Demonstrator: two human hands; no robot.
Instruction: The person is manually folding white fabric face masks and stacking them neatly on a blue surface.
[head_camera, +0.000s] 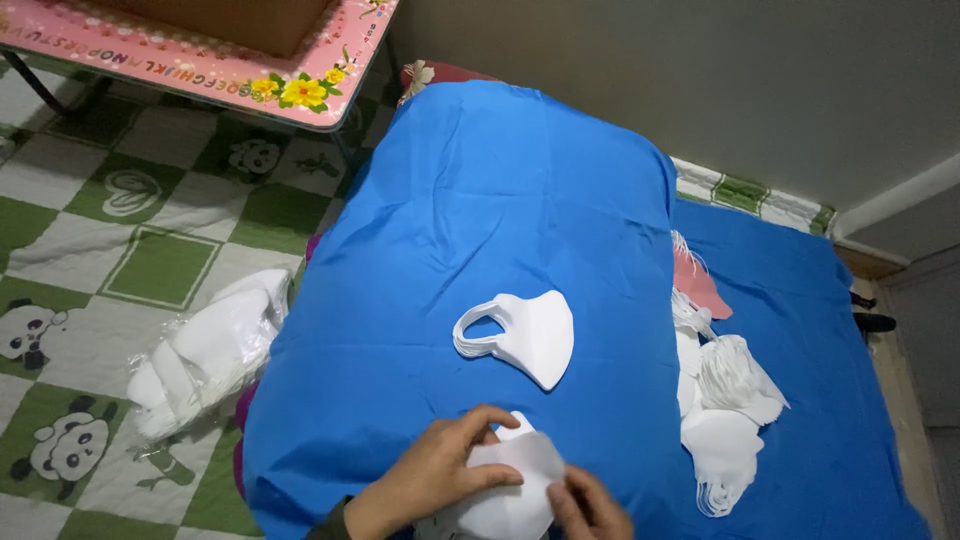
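Meanwhile, a white mask (510, 485) is gripped at the near edge of the blue cloth (500, 200), the left hand (430, 475) curled over it, the right hand (590, 505) pinching its corner. A stacked white pile (525, 335) is seen mid-cloth; careful alignment seems required next.

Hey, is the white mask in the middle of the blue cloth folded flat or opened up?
Folded flat. The white mask lies on its side on the blue cloth, halves together, ear loops stacked at its left end.
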